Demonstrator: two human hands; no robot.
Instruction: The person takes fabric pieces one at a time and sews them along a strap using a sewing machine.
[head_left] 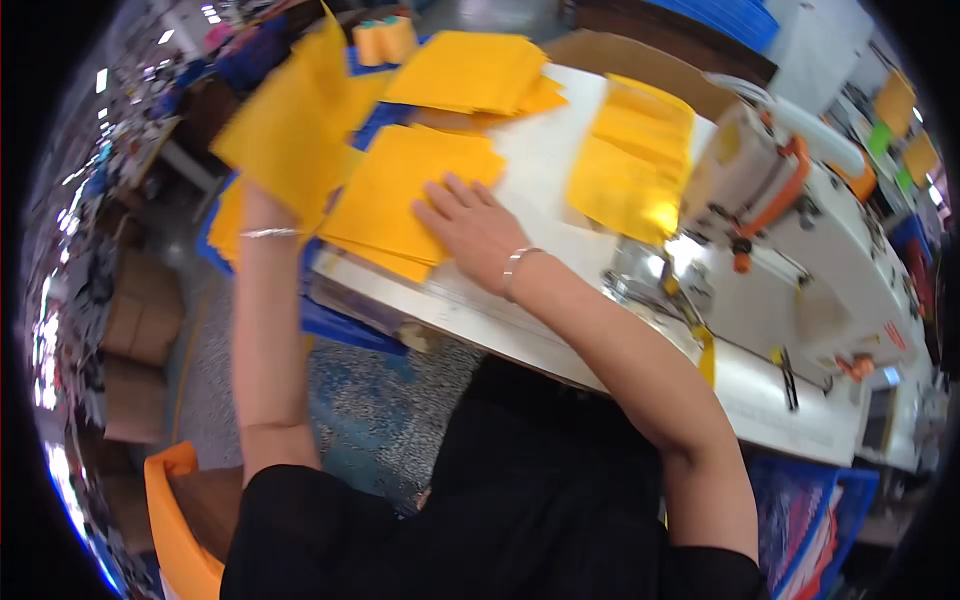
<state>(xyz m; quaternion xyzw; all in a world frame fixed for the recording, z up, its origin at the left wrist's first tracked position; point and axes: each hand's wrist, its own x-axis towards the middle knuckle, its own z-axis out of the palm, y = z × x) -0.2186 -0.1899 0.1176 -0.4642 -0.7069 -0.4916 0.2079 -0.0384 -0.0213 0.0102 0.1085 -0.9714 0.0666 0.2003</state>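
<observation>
My left hand point(268, 212) is raised at the left, mostly hidden behind a yellow fabric piece point(290, 130) that it holds up. That piece is smeared by motion, and the fingers are covered by it. My right hand point(472, 228) lies open, its fingers spread over the right side of a stack of yellow fabric pieces point(400, 190) at the table's left end. Behind this stack sits another yellow stack point(465, 72). A separate yellow piece point(635, 150) lies on the white table point(540, 190), its near edge close to the sewing machine's needle area point(665, 265).
A white sewing machine point(840, 270) takes up the table's right side. Orange thread spools point(385, 40) stand at the back left. A blue bin point(815, 520) is below the table at the right. An orange cloth point(180, 510) hangs at lower left.
</observation>
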